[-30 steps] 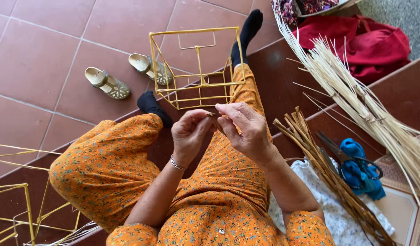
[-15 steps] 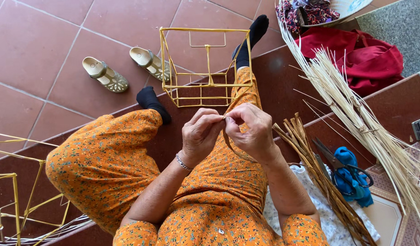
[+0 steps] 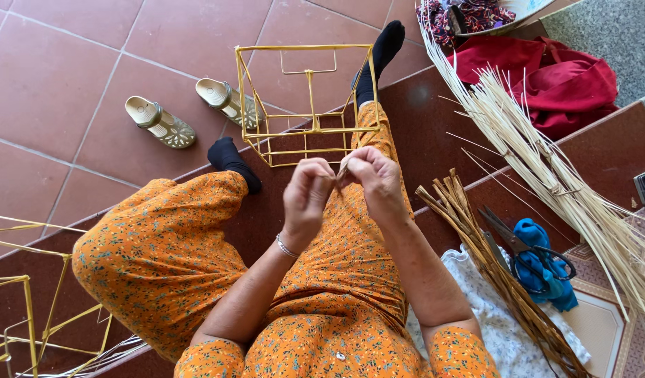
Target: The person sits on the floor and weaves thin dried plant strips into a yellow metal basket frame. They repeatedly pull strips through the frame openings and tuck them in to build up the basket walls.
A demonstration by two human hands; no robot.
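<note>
Above the lap of the seated person in orange flowered clothes, the left hand (image 3: 306, 194) and the right hand (image 3: 373, 178) meet, fingertips pinched together on a short pale straw-coloured strip (image 3: 342, 170) that stands up between them; both hands are closed on it. Compared with a second ago, the hands have risen a little and drawn closer to each other, and the strip is now held more upright than level, so the work appears to have gone from laying the strip out to folding or twisting it at one spot.

Just beyond the hands, between two black-socked feet, stands one box-shaped frame of yellow rods (image 3: 305, 98). More yellow rod frames (image 3: 28, 308) lie at the lower left; their number cannot be told. Two pale perforated sandals (image 3: 189, 112) sit on the red floor tiles (image 3: 49, 77). To the person's right lie one long sheaf of pale reeds (image 3: 546, 168), one bundle of darker brown strips (image 3: 490, 266), one pair of dark-handled scissors (image 3: 522, 245) on a blue cloth (image 3: 543, 276), and one red fabric heap (image 3: 560, 77).
</note>
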